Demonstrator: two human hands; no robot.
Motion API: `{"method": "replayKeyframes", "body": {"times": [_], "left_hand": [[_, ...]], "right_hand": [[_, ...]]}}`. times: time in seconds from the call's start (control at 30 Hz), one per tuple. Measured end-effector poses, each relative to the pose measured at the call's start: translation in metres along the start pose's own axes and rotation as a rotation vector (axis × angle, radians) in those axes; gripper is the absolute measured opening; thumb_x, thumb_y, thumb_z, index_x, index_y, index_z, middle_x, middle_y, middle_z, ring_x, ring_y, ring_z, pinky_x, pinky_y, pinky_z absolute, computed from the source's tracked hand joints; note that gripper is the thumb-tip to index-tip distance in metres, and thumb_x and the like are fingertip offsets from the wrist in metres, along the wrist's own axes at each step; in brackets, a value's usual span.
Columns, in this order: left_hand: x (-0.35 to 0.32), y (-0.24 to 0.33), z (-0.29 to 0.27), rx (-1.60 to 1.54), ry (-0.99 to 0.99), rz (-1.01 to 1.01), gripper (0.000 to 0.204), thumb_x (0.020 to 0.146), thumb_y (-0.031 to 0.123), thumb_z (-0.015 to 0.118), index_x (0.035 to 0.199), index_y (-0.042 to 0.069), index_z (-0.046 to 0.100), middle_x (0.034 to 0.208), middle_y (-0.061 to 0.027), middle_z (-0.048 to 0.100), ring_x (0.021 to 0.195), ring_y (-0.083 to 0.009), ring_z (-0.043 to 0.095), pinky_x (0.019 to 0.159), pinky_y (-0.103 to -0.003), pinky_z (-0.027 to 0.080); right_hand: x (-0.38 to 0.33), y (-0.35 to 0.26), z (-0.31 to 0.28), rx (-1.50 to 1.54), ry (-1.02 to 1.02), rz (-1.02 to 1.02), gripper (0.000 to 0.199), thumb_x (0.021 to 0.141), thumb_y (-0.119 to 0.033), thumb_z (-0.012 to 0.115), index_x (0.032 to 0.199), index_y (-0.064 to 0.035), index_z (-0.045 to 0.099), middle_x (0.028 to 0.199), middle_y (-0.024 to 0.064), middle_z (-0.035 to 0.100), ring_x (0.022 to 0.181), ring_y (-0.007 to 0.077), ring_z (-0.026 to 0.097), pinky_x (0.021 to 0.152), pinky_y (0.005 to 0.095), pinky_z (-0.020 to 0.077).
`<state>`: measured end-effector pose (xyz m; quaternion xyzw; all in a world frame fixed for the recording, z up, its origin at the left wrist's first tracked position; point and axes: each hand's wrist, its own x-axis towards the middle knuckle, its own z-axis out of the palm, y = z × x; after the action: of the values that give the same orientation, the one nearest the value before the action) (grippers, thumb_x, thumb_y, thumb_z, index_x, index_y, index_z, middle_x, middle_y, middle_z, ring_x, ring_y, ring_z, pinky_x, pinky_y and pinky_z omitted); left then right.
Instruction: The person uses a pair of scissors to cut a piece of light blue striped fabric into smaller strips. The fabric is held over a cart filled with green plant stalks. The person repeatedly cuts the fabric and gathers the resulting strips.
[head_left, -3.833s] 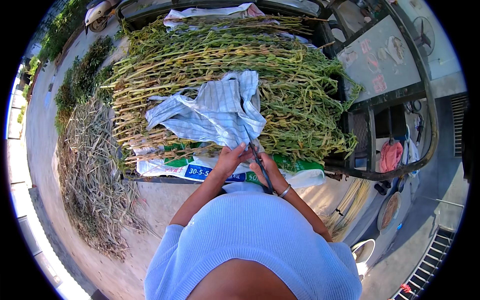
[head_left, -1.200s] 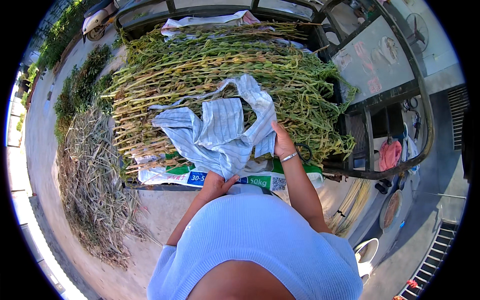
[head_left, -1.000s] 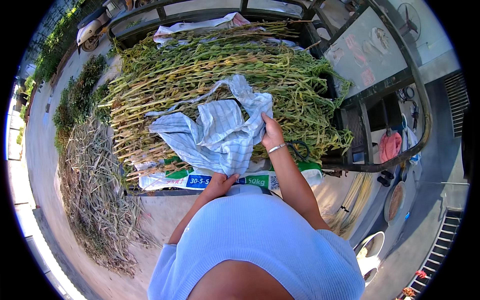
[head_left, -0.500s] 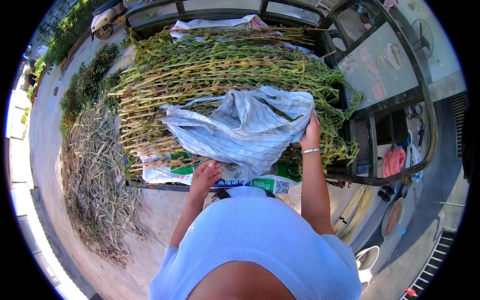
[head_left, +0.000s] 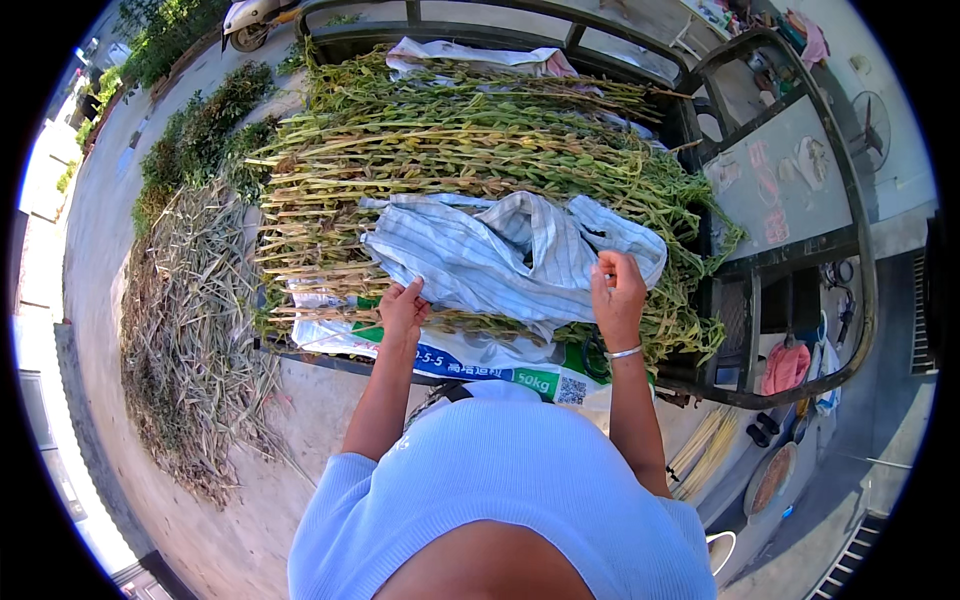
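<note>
Bright daylight covers the cart [head_left: 862, 242]; the striped cloth [head_left: 450, 255] shows legible folds and soft shadows. Beyond the cart's left edge, the picture's rim burns out white. Floor [head_left: 832, 500] off the near right corner lies in grey shade. Fisheye distortion bows outer edges; fine detail there appears somewhat soft.

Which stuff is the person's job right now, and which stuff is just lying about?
Part of the job, it seems:
- pale blue striped cloth
- left hand, at its left edge
- right hand, at its right end
- green-yellow leafy stalks, under the cloth

Just around:
- dry grey-brown plant heap
- bundled pale thin sticks
- crumpled pink cloth
</note>
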<state>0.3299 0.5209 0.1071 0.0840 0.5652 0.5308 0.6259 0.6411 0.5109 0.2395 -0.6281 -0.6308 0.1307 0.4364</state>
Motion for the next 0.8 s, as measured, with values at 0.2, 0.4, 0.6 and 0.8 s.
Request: {"method": "replayKeyframes", "body": {"times": [0.2,0.4,0.6,0.8], "left_hand": [[-0.057,-0.012,0.004,0.069,-0.261,0.268,0.015,0.076,-0.004,0.062,0.087,0.006,0.059,0.083,-0.0015,0.063,0.074,-0.0101,0.058,0.067,-0.026,0.048],[-0.073,-0.043,-0.035,0.548,-0.51,0.174,0.018,0.069,-0.001,0.071,0.073,0.003,0.054,0.069,0.0026,0.055,0.063,-0.0052,0.049,0.056,-0.022,0.041],[-0.083,-0.039,-0.039,0.85,-0.425,0.481,0.03,0.06,0.007,0.075,0.067,0.0,0.046,0.064,-0.0102,0.047,0.056,-0.0209,0.047,0.052,-0.031,0.04],[-0.092,-0.027,-0.043,0.93,-0.504,0.66,0.027,0.062,0.008,0.074,0.069,0.0,0.049,0.068,-0.0091,0.046,0.06,-0.0225,0.047,0.054,-0.032,0.039]], "right_hand": [[0.009,-0.063,0.09,0.209,-0.364,-0.262,0.019,0.072,-0.008,0.067,0.087,-0.0037,0.056,0.081,0.0105,0.055,0.07,0.0265,0.056,0.062,0.0339,0.0465],[0.045,-0.057,0.187,-0.003,-0.395,-0.22,0.023,0.072,-0.015,0.069,0.087,-0.0013,0.059,0.086,0.0133,0.057,0.078,0.0307,0.057,0.069,0.0383,0.0478],[0.06,-0.072,0.253,-0.219,-0.736,-0.193,0.04,0.072,-0.038,0.07,0.087,-0.0019,0.063,0.087,0.0138,0.061,0.085,0.0289,0.059,0.071,0.0409,0.0495],[0.039,-0.09,0.287,-0.306,-0.947,-0.268,0.037,0.068,-0.041,0.071,0.082,-0.0075,0.065,0.079,0.0119,0.063,0.078,0.028,0.061,0.067,0.0416,0.0508]]}}
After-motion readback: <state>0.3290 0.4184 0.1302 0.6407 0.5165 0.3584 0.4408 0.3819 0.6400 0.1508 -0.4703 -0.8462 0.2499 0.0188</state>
